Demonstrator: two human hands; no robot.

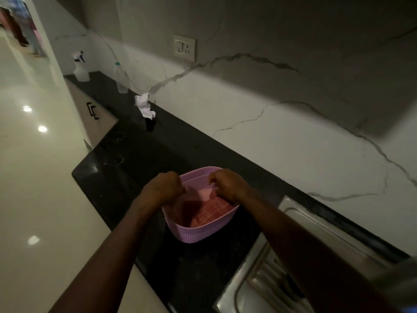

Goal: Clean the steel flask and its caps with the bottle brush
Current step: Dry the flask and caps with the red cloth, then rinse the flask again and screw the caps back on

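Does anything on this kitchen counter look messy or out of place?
Yes: crumpled white paper sits stuffed on a small dark holder by the wall, looking like litter. Otherwise, both hands reach into a purple basket holding a checked cloth.

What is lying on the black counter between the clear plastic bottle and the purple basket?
In the head view, crumpled white paper lies between the bottle and the basket, nearer the bottle; the remaining counter looks bare.

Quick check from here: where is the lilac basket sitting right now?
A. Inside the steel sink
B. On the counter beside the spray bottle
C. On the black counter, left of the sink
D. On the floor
C: the lilac basket rests on the black counter, with the steel sink to its right; both hands are at its rim.
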